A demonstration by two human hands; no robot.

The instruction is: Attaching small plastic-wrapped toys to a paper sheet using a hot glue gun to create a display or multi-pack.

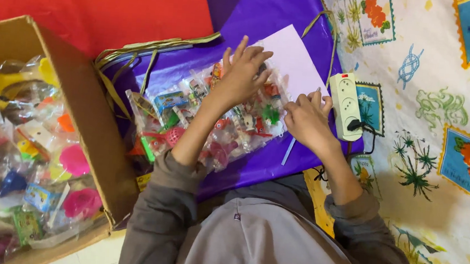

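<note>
Patterned cloth [444,104] with flowers and palms covers the floor out past my right hand; red sheet [94,3] and purple sheet [255,11] lie ahead of my fingers. I see a big cardboard box [88,115] off to the outside of my left arm, open, stuffed with bagged bright toys [48,162], pink and yellow pieces on top. Grey sleeves and lap fill the bottom, nearer me than both hands. Olive straps [141,49] run over the purple sheet beyond and to the outer side of my left fingers.

My left hand [243,74] lies flat, fingers spread wide, palm pressing down on a clear plastic bag of small toys [191,123] that sits on the purple sheet; not closed around anything, just on top. The bag stretches from under that palm back along my left forearm. My right hand [306,118] is curled, fingertips pinched at the bag's near edge, just beside the left hand; I can't tell whether anything is really gripped. Pale lilac paper [296,58] sits just beyond both hands, partly under the bag. White power strip [346,104] with a black plug [354,124] lies right beside my right fingers, outer side. Thin pale strip [289,151] lies under my right wrist.
</note>
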